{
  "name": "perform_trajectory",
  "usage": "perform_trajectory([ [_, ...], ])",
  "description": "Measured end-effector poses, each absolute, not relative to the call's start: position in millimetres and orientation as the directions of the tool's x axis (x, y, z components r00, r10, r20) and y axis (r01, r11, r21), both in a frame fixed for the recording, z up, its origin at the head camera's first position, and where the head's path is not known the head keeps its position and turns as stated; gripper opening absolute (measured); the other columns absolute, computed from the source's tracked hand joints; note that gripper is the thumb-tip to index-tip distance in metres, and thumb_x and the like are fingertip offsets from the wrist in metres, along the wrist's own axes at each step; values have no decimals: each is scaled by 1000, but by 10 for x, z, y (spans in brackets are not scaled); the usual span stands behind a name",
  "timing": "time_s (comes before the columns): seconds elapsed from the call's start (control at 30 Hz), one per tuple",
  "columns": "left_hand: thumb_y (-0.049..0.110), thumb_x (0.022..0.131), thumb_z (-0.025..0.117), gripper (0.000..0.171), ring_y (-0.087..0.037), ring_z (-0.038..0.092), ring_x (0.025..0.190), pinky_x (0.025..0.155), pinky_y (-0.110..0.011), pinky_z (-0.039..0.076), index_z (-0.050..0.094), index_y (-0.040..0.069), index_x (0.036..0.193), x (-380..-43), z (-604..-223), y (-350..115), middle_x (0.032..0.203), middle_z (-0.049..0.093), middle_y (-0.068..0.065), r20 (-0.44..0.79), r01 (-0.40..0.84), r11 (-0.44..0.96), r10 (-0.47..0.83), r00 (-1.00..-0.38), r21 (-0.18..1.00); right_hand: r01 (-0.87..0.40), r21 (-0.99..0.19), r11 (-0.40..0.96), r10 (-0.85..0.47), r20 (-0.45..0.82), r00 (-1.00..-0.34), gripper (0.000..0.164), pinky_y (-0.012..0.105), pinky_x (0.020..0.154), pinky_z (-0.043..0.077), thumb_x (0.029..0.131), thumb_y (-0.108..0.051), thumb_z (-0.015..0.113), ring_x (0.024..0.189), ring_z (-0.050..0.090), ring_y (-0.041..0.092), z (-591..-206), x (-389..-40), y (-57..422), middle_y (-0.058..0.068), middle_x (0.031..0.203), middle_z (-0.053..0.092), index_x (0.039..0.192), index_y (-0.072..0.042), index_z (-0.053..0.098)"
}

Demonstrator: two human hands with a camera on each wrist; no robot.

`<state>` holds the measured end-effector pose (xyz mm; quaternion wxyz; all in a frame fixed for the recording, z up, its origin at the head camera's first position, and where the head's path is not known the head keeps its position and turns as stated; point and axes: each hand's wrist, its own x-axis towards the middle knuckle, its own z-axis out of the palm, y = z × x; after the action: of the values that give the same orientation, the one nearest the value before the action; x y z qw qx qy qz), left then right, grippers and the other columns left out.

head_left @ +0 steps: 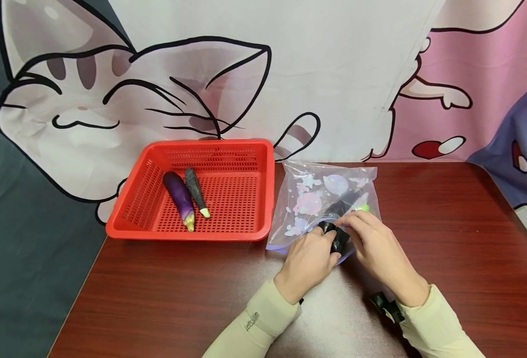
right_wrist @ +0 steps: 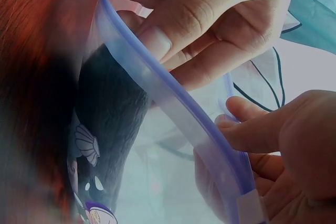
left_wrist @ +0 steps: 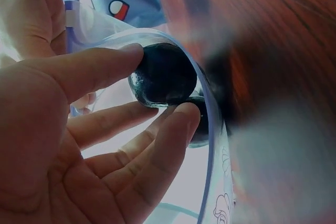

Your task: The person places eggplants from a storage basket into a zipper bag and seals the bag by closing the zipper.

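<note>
Clear plastic makes up the bag, lying on the table just beside the red basket; two dark pieces sit at its mouth, rounded ends showing, and one looks long through the plastic; the left hand grasps the dark pieces, fingers bent about them; the right hand pinches the bag's rim; the basket holds a purple eggplant and a thin dark vegetable, side by side; a cartoon cloth hangs behind.
</note>
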<state>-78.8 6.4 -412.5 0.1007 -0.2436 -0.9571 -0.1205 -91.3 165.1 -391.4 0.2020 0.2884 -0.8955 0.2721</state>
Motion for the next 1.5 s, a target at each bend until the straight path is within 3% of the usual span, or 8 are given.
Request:
perform_trajectory([
  [0.53,35,76,71,28,-16,62,69,56,-30,47,66,15,94,-857,-4140,172,78,59,0,268,454,877,405,-874,156,-627,-371,685,-406,520,-751,23,28,77,41,80,8,60,89,56,14,-3912,-936,1644,-2,94,60,94,-9,65],
  [0.93,35,78,69,29,-17,62,67,53,-30,47,68,16,100,-904,-4146,234,78,60,0,234,436,890,399,-887,134,-627,-363,689,-409,518,-751,23,28,76,41,80,8,61,90,55,14,-3914,-927,1648,-2,94,60,94,-9,65],
  [1.3,38,77,69,22,-17,63,65,52,-31,47,70,18,88,-917,-4133,272,74,60,1,224,394,913,364,-904,108,-633,-365,683,-415,520,-747,24,27,75,40,80,8,62,88,55,14,-3909,-926,1646,-2,94,60,95,-10,65],
  [1.5,38,78,69,26,-17,62,66,53,-32,47,70,18,94,-912,-4132,259,75,61,1,221,401,909,370,-903,117,-637,-367,678,-415,524,-744,26,28,76,40,79,9,62,88,55,14,-3908,-928,1643,-3,94,61,95,-11,65],
])
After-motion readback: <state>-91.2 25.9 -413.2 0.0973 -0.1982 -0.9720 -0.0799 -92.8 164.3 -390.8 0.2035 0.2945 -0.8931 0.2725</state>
